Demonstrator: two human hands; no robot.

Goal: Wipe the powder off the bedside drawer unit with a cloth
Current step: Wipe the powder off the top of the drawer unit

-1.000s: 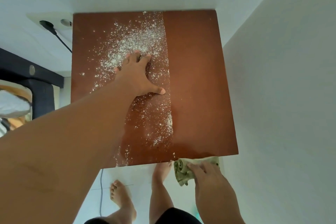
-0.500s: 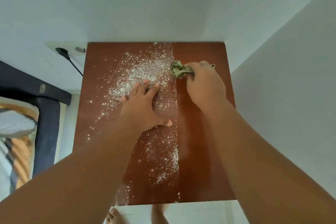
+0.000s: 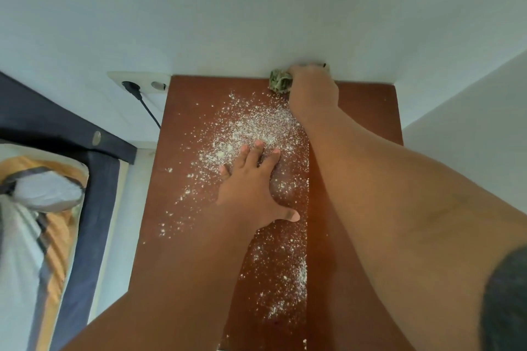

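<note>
Head view | right hand clenching cloth at back edge | powder lies nearer, leftward | left hand flat, released

Hands: 2 — left hand, right hand.
Cloth: 1, green, bunched.
Drawer unit: 1, brown top.
Powder: 1 scatter, in two main patches, far and near.
Wall socket plate: 1; outlets: 2.
Plug: 1, black, with 1 cable.
Bed frame: 1, dark; round stud on it: 1.
Pillow: 1, grey.
</note>
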